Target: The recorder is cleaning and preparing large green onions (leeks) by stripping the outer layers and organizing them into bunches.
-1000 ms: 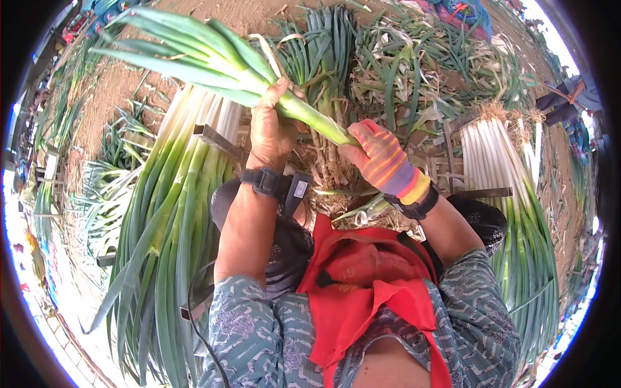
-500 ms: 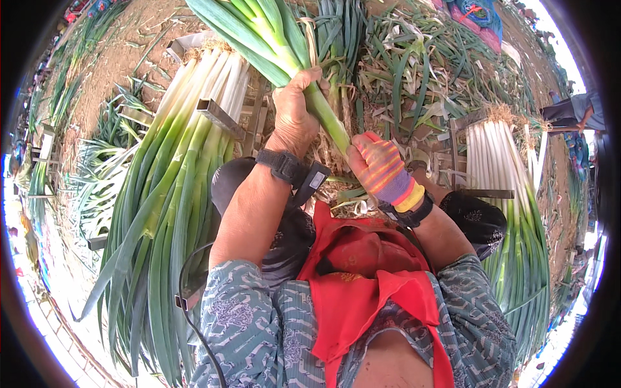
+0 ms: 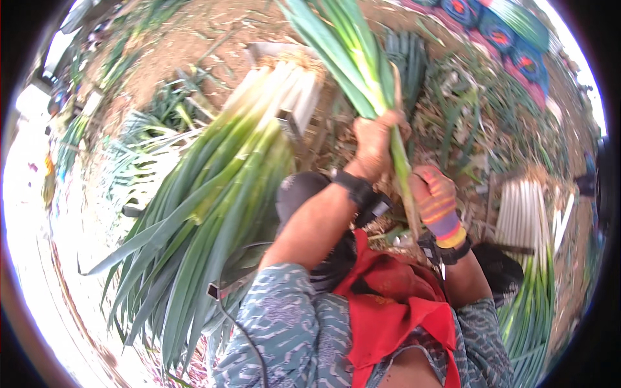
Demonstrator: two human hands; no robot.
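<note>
Leek (image 3: 361,71) swings steeper, left hand (image 3: 375,143) clamped round it, lower stalk (image 3: 402,173) exposed for work; right hand's (image 3: 436,194) grip, can't tell!

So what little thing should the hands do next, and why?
Perhaps the gloved right hand could pull off the withered tan leaf: it looks dry beside the green leaves of the leek, the left hand already grips the leek, and the gloved one is close by.
</note>
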